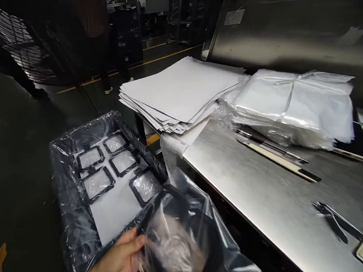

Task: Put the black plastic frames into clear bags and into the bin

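Note:
My left hand (116, 260) comes in at the bottom and grips the edge of a transparent plastic bag (181, 242) around a black frame, with a brownish blur showing through the film. Beyond it, a plastic-lined black bin (78, 195) holds several square black frames with glossy centres, such as one (97, 183) at its left, lying on a white sheet (115, 211). My right hand is not in view, though the blur behind the bag might be part of it.
A stainless steel table (269, 200) to the right holds a tall stack of white paper (177, 92), a wrapped bundle of plastic film (293, 109), long metal strips and dark tongs. A printed sheet hangs over the table's edge. A standing person and shelving are behind.

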Demonstrator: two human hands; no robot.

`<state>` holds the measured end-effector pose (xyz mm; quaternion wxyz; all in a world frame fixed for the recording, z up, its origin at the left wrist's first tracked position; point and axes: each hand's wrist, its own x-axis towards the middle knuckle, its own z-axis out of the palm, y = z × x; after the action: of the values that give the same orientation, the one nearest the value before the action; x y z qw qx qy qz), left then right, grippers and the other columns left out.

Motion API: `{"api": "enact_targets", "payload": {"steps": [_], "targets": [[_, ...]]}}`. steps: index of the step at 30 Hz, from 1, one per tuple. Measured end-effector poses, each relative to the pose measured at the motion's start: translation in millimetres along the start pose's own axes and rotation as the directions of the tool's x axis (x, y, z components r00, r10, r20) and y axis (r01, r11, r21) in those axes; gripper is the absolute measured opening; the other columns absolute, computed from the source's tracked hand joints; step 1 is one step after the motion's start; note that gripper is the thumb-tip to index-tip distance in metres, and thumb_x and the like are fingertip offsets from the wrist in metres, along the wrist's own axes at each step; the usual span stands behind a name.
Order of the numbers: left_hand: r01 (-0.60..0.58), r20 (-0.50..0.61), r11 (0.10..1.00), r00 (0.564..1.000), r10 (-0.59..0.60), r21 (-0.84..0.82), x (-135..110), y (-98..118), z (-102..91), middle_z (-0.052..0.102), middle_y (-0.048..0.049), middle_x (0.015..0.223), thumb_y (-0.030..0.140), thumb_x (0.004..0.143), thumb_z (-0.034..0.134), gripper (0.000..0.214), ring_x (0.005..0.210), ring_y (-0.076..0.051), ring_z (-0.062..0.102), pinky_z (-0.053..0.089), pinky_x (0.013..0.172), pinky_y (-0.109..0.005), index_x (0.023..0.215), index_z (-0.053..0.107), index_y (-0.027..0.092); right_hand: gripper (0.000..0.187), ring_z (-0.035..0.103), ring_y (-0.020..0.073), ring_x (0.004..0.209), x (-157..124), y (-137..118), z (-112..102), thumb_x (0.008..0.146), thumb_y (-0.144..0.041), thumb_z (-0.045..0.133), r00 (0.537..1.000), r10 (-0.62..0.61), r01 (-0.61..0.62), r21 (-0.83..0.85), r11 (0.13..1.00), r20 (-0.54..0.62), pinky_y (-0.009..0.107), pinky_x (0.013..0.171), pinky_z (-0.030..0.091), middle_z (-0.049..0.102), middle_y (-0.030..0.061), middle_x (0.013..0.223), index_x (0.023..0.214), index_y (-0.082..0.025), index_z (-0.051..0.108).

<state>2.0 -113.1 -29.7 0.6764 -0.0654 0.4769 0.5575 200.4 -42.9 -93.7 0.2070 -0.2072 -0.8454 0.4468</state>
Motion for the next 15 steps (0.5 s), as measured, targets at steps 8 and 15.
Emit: {"api": "enact_targets", "payload": {"steps": [8,15], "targets": [[-0.215,-0.281,0.901,0.900,0.333,0.377,3.0,129.0,-101.0,0.061,0.0042,0.062,0.005,0.081,0.045,0.013,0.058,-0.008,0.059,0.049,0.057,-0.021,0.076,0.056,0.010,0.035,0.051,0.0223,0.106,-1.6,28.4,-19.5,0.078,-0.008,0.041,0.990,-0.138,0.139,-0.092,0.986,0.016,0.035,0.085,0.046,0.053,0.0138,0.116,0.110,-0.019,0.052],[0.176,-0.473,0.763,0.861,0.188,0.622,53.6,112.6,-151.9,0.048,0.0070,0.051,0.017,0.077,0.054,0.016,0.043,-0.006,0.048,0.044,0.043,-0.021,0.063,0.051,0.011,0.025,0.059,0.0186,0.094,-4.6,37.3,-33.7,0.081,-0.018,0.043,0.994,0.078,-0.088,-0.133,0.987,-0.074,0.028,0.080,0.049,0.062,0.0099,0.101,0.098,-0.020,0.061]]}}
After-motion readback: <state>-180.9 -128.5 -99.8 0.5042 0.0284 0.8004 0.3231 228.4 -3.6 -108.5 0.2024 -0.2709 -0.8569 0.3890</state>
